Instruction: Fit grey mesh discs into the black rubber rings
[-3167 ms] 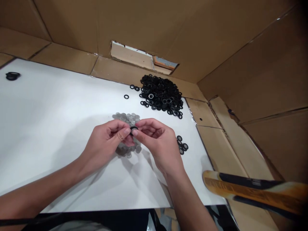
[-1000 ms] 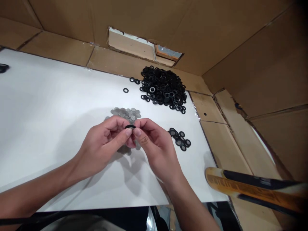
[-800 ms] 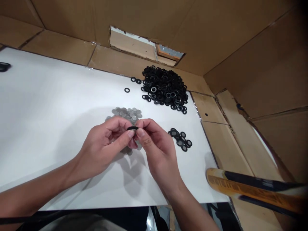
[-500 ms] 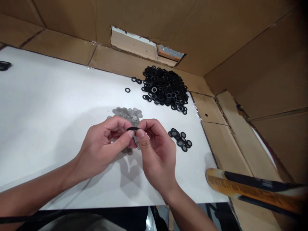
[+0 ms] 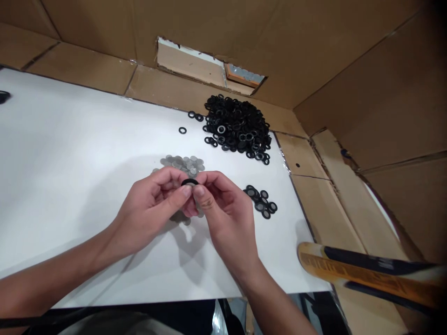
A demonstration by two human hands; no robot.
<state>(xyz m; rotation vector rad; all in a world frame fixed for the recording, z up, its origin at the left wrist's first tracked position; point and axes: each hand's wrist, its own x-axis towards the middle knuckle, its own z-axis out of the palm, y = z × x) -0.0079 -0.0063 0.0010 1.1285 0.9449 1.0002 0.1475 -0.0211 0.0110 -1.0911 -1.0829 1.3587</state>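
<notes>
- I see the left hand (image 5: 152,207) and right hand (image 5: 228,211) pinching one black ring (image 5: 189,181); edge-on half a second ago, it now shows grey inside.
- Below, the hands partly cover the grey discs (image 5: 177,161).
- Beside the right hand, grey-centred rings (image 5: 259,206) lie clustered.
- Farther off, a dark heap of rings (image 5: 239,122); nearer, a yellow-and-black object (image 5: 349,269) juts over the white table (image 5: 104,130).
</notes>
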